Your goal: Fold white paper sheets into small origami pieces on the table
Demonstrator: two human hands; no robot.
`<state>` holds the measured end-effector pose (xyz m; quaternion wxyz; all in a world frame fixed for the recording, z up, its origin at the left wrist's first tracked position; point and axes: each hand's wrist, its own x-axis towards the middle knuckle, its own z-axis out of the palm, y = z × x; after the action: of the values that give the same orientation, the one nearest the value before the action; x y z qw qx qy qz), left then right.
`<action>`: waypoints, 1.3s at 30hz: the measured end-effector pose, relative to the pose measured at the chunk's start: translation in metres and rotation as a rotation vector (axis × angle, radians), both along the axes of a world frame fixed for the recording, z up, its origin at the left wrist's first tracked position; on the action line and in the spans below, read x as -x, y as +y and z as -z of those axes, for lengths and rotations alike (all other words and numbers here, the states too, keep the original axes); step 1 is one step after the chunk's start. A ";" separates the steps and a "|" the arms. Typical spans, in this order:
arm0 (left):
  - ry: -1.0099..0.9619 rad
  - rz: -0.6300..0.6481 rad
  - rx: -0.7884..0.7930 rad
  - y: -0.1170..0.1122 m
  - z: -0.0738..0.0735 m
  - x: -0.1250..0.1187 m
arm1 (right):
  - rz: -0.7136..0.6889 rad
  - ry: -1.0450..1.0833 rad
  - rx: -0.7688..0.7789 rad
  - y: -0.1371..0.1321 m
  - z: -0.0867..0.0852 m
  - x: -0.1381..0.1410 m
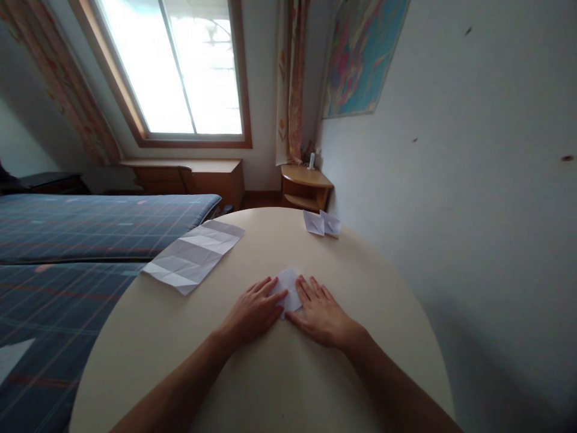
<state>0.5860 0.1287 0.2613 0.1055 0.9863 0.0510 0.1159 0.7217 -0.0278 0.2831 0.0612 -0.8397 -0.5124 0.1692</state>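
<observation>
A small folded piece of white paper point(290, 290) lies flat on the round cream table point(270, 385). My left hand point(256, 308) rests on its left side, palm down, with the fingers stretched out. On the right side of the paper lies my right hand point(321, 313), flat too, its fingers spread over the edge. Fingers cover parts of the folded paper on both sides, so its full outline is hidden. Neither hand grips anything.
A creased sheet of paper point(193, 255) lies at the table's left edge. Two folded paper pieces point(321, 224) stand at the far edge. Left is a bed with a plaid mattress point(90, 228); a white wall point(473, 210) borders the right. Beyond stands a corner shelf point(306, 176).
</observation>
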 end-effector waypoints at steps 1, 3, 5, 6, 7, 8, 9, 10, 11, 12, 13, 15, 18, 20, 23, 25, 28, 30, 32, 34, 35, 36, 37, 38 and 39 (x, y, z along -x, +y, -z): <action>-0.005 -0.011 -0.005 -0.001 0.000 0.000 | -0.018 0.011 -0.001 0.001 0.001 -0.003; -0.009 -0.039 -0.020 -0.002 0.001 -0.002 | -0.059 0.031 0.001 0.003 0.002 -0.009; -0.013 -0.064 -0.038 -0.004 0.001 -0.003 | -0.092 0.042 0.008 0.004 0.001 -0.014; -0.015 -0.073 -0.045 -0.004 0.001 -0.003 | -0.101 0.045 0.013 0.003 0.001 -0.015; -0.019 -0.081 -0.048 -0.005 0.002 -0.004 | -0.103 0.043 0.020 0.002 -0.001 -0.015; -0.021 -0.087 -0.048 -0.005 0.002 -0.004 | -0.097 0.039 0.031 0.001 -0.002 -0.014; -0.022 -0.090 -0.044 -0.005 0.002 -0.004 | -0.083 0.034 0.047 -0.001 -0.005 -0.012; -0.019 -0.091 -0.040 -0.005 0.001 -0.004 | -0.064 0.029 0.066 -0.002 -0.007 -0.009; -0.016 -0.092 -0.034 -0.005 0.001 -0.004 | -0.042 0.023 0.086 -0.003 -0.009 -0.005; -0.012 -0.093 -0.029 -0.005 -0.001 -0.004 | -0.021 0.018 0.107 -0.004 -0.012 -0.001; -0.009 -0.094 -0.024 -0.006 -0.002 -0.003 | -0.002 0.014 0.124 -0.005 -0.013 0.003; -0.010 -0.099 -0.014 -0.007 -0.005 -0.003 | 0.031 0.001 0.131 -0.004 -0.015 0.009; -0.025 -0.109 0.004 -0.007 -0.007 -0.002 | 0.035 -0.014 0.088 0.000 -0.011 0.009; -0.046 -0.117 0.011 -0.005 -0.007 -0.003 | 0.005 -0.003 0.054 0.002 -0.006 0.005; -0.092 -0.135 0.020 0.000 -0.003 -0.004 | -0.036 0.016 0.015 0.004 0.001 -0.003; -0.116 -0.158 0.030 0.005 0.001 -0.004 | -0.047 0.016 -0.002 0.004 0.003 -0.006; -0.119 -0.209 0.038 0.011 0.005 -0.004 | -0.047 0.015 -0.014 0.004 0.004 -0.006; -0.109 -0.248 0.032 0.013 0.007 -0.004 | -0.039 0.013 -0.013 0.005 0.003 -0.004; -0.096 -0.289 0.015 0.014 0.009 -0.004 | -0.020 0.004 -0.007 0.006 0.003 -0.003; -0.083 -0.334 -0.005 0.014 0.011 -0.003 | 0.012 -0.017 -0.011 0.008 0.004 -0.001; -0.079 -0.353 -0.012 0.014 0.012 -0.003 | 0.026 -0.029 -0.019 0.009 0.006 -0.001; -0.076 -0.367 -0.017 0.014 0.012 -0.003 | 0.038 -0.043 -0.030 0.010 0.007 -0.001; -0.075 -0.380 -0.019 0.015 0.013 -0.003 | 0.046 -0.056 -0.042 0.011 0.010 0.000; -0.074 -0.391 -0.020 0.017 0.013 -0.002 | 0.054 -0.068 -0.052 0.012 0.012 0.000; -0.074 -0.403 -0.019 0.019 0.014 -0.002 | 0.060 -0.076 -0.058 0.012 0.014 -0.001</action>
<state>0.5880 0.1479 0.2476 0.0728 0.9522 0.2425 0.1711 0.7225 -0.0153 0.2691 0.0711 -0.8584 -0.4936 0.1206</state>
